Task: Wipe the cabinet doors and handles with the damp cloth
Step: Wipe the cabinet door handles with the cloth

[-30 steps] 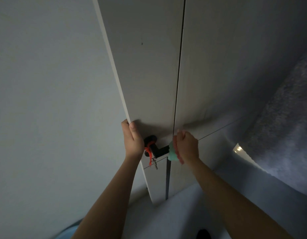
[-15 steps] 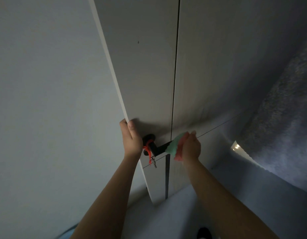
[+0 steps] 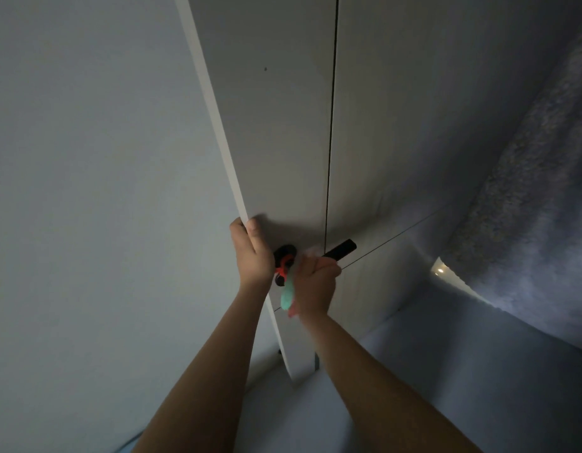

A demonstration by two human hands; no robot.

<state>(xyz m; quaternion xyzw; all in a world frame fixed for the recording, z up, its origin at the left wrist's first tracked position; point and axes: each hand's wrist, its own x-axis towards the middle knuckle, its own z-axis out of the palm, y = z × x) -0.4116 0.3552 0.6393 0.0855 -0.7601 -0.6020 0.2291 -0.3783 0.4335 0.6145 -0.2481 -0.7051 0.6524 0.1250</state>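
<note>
A tall pale cabinet door [image 3: 283, 132] stands ajar, its thin left edge toward me. My left hand [image 3: 252, 255] grips that edge, thumb on the front face. A black lever handle [image 3: 342, 249] sticks out to the right from a round black base [image 3: 284, 251] with a red tie. My right hand [image 3: 314, 286] is wrapped round the inner part of the handle with the cloth [image 3: 289, 294], a mint green and pink rag that hangs below my fist. The handle's tip shows bare beyond my fingers. A second door [image 3: 413, 142] is closed to the right.
A plain grey wall [image 3: 96, 191] fills the left side. A fuzzy grey-blue fabric surface [image 3: 528, 207] rises on the right, with a small bright light spot [image 3: 441, 271] at its lower edge. The floor [image 3: 463, 371] below is dim.
My right hand slid the cloth left along the handle, from its outer tip to near the base, and the black tip is now uncovered. My left hand kept its grip on the door edge.
</note>
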